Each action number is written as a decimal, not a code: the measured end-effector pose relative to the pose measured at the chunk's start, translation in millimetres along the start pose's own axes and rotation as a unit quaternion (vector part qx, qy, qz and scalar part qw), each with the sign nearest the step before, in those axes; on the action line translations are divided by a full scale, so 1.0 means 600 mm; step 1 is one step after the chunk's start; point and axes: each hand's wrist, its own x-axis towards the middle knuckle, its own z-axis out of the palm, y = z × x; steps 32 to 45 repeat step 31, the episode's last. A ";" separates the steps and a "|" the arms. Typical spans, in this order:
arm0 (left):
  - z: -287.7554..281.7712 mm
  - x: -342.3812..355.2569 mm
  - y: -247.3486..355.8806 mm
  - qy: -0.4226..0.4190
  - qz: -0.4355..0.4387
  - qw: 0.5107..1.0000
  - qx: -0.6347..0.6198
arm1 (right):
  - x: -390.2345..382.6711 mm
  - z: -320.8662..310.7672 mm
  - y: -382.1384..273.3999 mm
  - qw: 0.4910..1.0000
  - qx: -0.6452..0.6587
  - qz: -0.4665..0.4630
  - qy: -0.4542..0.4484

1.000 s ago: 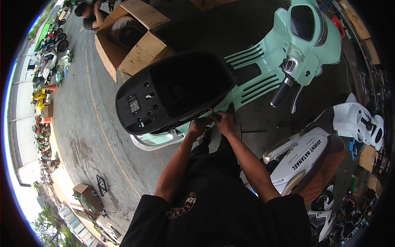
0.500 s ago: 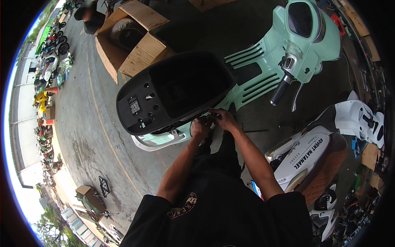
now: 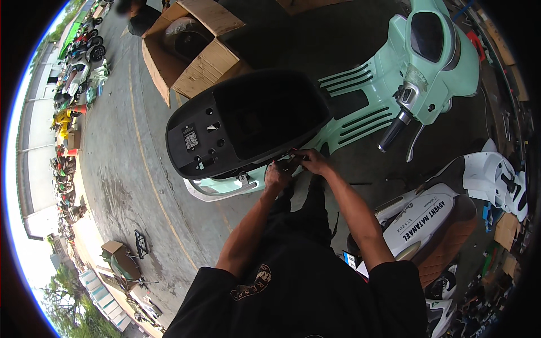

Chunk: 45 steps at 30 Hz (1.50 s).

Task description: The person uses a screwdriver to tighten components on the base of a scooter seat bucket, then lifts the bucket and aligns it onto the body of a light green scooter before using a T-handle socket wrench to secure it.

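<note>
A mint-green scooter (image 3: 389, 73) stands before me, its black under-seat storage bin (image 3: 205, 121) exposed where a seat would sit. At the bin's near side edge, just above the green side panel (image 3: 256, 179), both my hands are close together. My left hand (image 3: 277, 177) has its fingers curled round something dark that I cannot make out. Beside it, my right hand (image 3: 314, 162) is closed, fingers pinched at the same dark spot. A small bit of red shows by the fingertips. The bin's rim and my own fingers hide most of what they grip.
An open cardboard box (image 3: 205, 65) with a wrapped dark part inside stands beyond the bin. At my right lie a white scooter body with a brown quilted seat (image 3: 451, 236) and a white front fairing (image 3: 491, 179). A person (image 3: 143, 19) is at the upper left.
The view has shifted slightly, so the scooter and box appear a little further right and lower. My hands stay at the same place on the bin's edge.
</note>
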 end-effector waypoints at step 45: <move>-0.017 -0.146 -0.096 0.225 -0.059 0.971 0.053 | -0.029 0.050 -0.029 0.989 0.056 0.045 0.133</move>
